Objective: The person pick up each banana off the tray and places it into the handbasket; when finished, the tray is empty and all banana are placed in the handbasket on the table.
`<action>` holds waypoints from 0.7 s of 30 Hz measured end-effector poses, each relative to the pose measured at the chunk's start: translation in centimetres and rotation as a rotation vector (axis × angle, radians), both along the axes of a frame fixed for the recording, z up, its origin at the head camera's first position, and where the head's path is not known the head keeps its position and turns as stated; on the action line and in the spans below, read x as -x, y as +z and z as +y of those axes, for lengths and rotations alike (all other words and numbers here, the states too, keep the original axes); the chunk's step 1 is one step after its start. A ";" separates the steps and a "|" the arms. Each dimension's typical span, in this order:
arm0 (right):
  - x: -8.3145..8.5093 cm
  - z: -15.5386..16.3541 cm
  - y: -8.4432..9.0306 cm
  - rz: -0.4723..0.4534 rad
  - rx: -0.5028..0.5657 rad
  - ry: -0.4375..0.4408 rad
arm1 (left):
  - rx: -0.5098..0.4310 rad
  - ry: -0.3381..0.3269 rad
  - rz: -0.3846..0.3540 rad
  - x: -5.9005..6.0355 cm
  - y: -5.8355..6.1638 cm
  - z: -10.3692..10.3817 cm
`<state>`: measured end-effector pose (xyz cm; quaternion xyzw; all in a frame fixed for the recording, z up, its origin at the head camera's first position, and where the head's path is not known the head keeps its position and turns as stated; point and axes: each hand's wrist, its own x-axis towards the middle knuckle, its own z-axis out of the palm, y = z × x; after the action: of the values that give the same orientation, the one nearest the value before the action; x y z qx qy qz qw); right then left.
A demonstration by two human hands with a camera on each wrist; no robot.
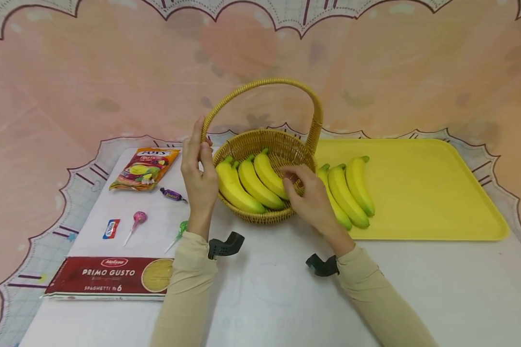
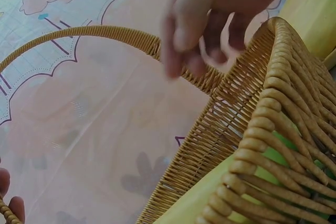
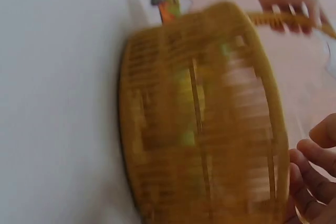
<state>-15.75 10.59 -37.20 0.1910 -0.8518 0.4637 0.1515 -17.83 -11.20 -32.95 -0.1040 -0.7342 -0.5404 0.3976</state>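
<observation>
Three right-side bananas (image 1: 346, 196) seem light, firm, best held mid-curve; the left hand (image 1: 200, 180) grips the basket handle (image 1: 282, 81), the right hand (image 1: 310, 197) loosely curved, empty.

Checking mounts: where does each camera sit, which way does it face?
Head: on head, looking forward and down at round tan wicker basket; left hand, right hand, beige sleeves show.
Left wrist: on that wrist, facing basket rim and arched wicker handle; left fingertips lower left, right hand top.
Right wrist: on that wrist, facing basket wall; right fingers right edge, left hand upper right.
Wrist views share basket, handle, hands.
</observation>
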 end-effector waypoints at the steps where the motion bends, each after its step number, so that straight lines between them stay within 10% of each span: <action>1: 0.1 0.7 -0.1 0.012 0.011 -0.020 | 0.000 -0.001 0.001 0.0 0.0 0.0; 21: 0.9 13.3 -2.3 -0.356 -0.203 -0.287 | -0.006 0.005 -0.018 -0.2 0.0 0.0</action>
<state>-16.61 23.85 -39.55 -0.0025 -0.9257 0.3757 0.0435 -17.64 -11.23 -33.00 -0.0963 -0.7363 -0.5425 0.3928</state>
